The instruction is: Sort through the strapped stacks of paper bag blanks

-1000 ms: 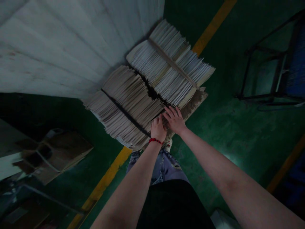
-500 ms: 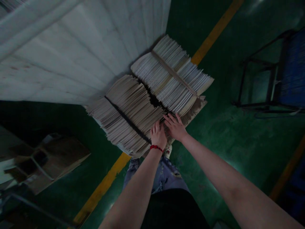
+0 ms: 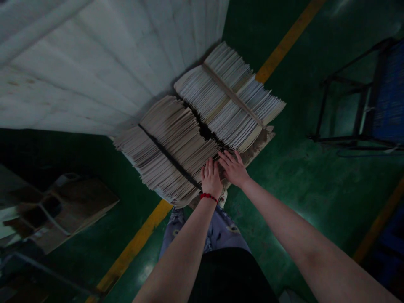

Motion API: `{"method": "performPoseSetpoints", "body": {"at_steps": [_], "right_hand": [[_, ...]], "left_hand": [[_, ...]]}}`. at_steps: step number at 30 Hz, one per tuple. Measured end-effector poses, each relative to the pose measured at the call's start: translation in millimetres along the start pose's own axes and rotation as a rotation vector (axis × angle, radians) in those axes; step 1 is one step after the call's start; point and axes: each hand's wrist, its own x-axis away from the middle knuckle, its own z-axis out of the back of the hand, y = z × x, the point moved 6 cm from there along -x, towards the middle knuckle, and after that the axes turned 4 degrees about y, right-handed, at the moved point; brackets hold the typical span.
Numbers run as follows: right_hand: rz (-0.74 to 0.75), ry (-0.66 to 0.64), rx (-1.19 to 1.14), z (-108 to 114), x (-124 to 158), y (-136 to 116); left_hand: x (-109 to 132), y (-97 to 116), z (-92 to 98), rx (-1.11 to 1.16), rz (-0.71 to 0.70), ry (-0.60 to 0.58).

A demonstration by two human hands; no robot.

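Two strapped stacks of flat sheets stand side by side, edges up, against a pale panelled wall. The browner cardboard-like stack [image 3: 170, 147] at left has a dark strap across it. At right, the whiter stack [image 3: 227, 97] is bound by a tan strap. My left hand [image 3: 211, 179], with a red bracelet at the wrist, lies on the near corner of the brown stack, fingers stretched out. My right hand [image 3: 233, 168] rests beside it, fingers spread, at the near end of the gap between the stacks. A worn brown board [image 3: 257, 145] shows under the whiter stack.
The pale wall [image 3: 120, 63] rises behind the stacks. A black metal frame with a blue crate [image 3: 389, 97] stands at right. An open cardboard box [image 3: 75, 210] sits at left. A yellow line [image 3: 132, 252] crosses the green floor [image 3: 284, 176].
The view has shifted slightly. Both hands stay nearly in the same place against the brown stack, and the stacks have not visibly moved.
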Motion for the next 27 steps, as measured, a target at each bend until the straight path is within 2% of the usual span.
{"method": "performPoseSetpoints", "body": {"at_steps": [6, 22, 27], "right_hand": [[0.002, -0.014, 0.002, 0, -4, -1], [0.052, -0.028, -0.039, 1, -16, -1], [0.058, -0.018, -0.07, 3, -20, 0]], "left_hand": [[-2, 0, 1.6, -0.021, 0.05, -0.065], [2, 2, -3.7, -0.04, -0.03, -0.029], [-1, 3, 0.5, -0.077, -0.063, -0.028]]}}
